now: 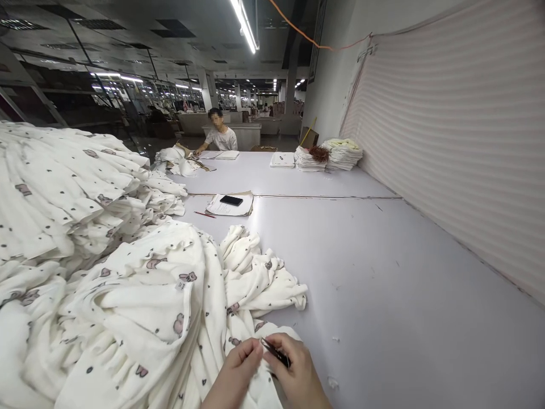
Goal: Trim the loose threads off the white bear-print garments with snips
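At the near edge of the table both my hands meet over white printed fabric. My left hand point(242, 369) is closed, pinching a bit of the white printed garment point(268, 386) between thumb and forefinger. In my right hand point(300, 369) is a small pair of black thread snips point(276, 353), its tip pointing up and left toward the left fingertips. A large heap of white fleecy garments point(140, 307) with dark dots and pinkish animal figures lies to the left of my hands. One garment in it carries a small white label point(184, 285).
Farther up the table point(383, 295) lie a black phone point(231, 200) on papers point(217, 207) and a red pencil point(205, 215). Stacked white cloths point(343, 154) stand at the far right, by a striped curtain point(447, 113). A person point(222, 138) sits at the far end.
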The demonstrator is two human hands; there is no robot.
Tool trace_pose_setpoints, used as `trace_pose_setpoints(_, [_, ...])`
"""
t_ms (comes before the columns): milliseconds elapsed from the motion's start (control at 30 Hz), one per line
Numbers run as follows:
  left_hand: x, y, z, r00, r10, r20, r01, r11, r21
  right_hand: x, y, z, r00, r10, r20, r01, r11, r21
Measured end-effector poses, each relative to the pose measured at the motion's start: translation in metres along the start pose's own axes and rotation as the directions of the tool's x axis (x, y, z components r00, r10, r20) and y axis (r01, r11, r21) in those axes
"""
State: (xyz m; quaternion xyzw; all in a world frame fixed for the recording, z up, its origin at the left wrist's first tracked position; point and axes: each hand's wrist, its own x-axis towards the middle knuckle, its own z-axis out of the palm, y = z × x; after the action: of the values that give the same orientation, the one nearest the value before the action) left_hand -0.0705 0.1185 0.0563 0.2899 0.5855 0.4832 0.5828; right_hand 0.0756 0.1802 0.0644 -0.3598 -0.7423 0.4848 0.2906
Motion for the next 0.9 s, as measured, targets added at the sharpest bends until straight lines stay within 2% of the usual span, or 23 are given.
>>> trace_pose_setpoints(133, [-0.002, -0.001, 0.001, 0.997, 0.048, 0.059, -0.052, 0.997, 0.064, -0.001, -0.003, -0.005, 0.995, 0.087, 0.038, -0.088, 0.996, 0.025])
trace_pose_setpoints(200, [-0.003, -0.001, 0.003, 0.996, 0.076, 0.055, -0.083, 0.988, 0.132, -0.001, -0.003, -0.005, 0.992, 0.117, 0.045, -0.119, 0.991, 0.058])
trace_pose_setpoints(367, [-0.003, -0.001, 0.012, 0.996, 0.057, -0.064, -0.044, 0.982, 0.186, 0.000, 0.003, 0.002, 0.988, 0.154, -0.029, -0.150, 0.981, 0.127])
trace_pose_setpoints(500, [0.000, 0.003, 0.016, 0.982, 0.090, -0.168, -0.050, 0.973, 0.225, -0.001, 0.008, 0.006, 0.981, 0.181, -0.067, -0.170, 0.974, 0.147])
trace_pose_setpoints(700, [0.002, 0.005, 0.018, 0.953, 0.138, -0.269, -0.070, 0.967, 0.246, -0.013, 0.018, 0.000, 0.985, 0.068, -0.159, -0.065, 0.998, 0.024])
trace_pose_setpoints(800, [0.001, 0.004, 0.022, 0.945, 0.167, -0.283, -0.092, 0.961, 0.260, -0.018, 0.019, -0.001, 0.978, 0.053, -0.204, -0.066, 0.996, -0.061])
trace_pose_setpoints(900, [0.000, 0.003, 0.025, 0.940, 0.196, -0.280, -0.116, 0.954, 0.277, -0.016, 0.013, -0.003, 0.980, 0.059, -0.190, -0.089, 0.985, -0.151])
